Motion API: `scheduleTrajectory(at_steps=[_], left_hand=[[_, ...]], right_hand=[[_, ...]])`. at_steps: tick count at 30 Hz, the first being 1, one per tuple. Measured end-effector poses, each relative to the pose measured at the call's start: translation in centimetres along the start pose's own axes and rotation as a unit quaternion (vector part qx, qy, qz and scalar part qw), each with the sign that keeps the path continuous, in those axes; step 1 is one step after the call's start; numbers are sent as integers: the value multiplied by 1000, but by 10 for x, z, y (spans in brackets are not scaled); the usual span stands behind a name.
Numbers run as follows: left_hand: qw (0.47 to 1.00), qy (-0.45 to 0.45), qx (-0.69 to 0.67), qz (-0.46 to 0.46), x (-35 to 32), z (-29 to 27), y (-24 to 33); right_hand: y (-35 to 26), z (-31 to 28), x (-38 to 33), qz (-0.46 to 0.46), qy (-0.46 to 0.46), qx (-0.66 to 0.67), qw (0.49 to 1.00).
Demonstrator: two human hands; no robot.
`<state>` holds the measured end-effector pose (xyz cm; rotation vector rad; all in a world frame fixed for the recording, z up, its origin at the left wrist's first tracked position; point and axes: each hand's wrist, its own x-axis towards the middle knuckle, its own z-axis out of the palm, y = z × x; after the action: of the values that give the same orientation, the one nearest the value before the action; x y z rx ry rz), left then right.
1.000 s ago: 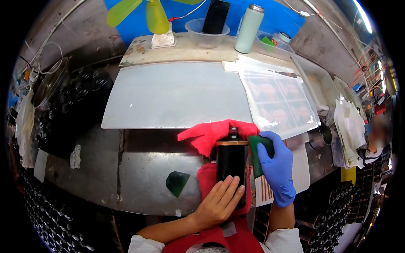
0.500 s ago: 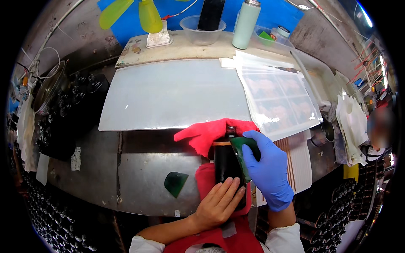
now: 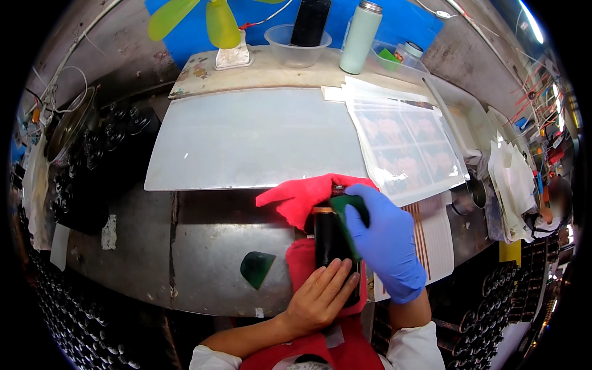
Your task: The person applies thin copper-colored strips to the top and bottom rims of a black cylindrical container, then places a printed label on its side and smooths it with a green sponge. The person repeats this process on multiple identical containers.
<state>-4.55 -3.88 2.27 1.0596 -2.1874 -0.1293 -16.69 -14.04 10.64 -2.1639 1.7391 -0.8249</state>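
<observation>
A black bottle with a copper-coloured band lies on a pinkish-red cloth, its narrow neck pointing away from me. My left hand is bare and rests on the bottle's near part, fingers stretched out flat over it. In a blue glove, my right hand grips a dark green scraper between thumb and fingers. The scraper's edge lies along the right side of the bottle, and its far side is partly covered by the glove. A second green scraper lies on the metal table, left of the cloth.
A grey board lies beyond the cloth, with printed sheets on its right. Striped paper is right of my glove. Several black bottles stand at the left. A green flask, plastic bowl and yellow-green fan stand behind.
My right hand has shifted slightly left and away from me with the scraper, which now overlaps the bottle's right side more. My left hand stays in place.
</observation>
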Motion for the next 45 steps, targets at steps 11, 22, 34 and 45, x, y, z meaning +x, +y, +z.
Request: scheduleTrajectory(at_steps=[11,22,34,45], left_hand=[[992,61,-108,-9,-20,11,-14],[951,-53,-282,-112,-64,25,-38],[965,-41,-201,-165,-32,14,-30],[970,-41,-210,-115,-46,19,-24]], right_hand=[[18,-5,-7,81,33,236,968],[42,-6,-8,89,-42,279,955],[38,4,-18,-349,32,4,936],[33,-5,-59,-414,-40,71,907]])
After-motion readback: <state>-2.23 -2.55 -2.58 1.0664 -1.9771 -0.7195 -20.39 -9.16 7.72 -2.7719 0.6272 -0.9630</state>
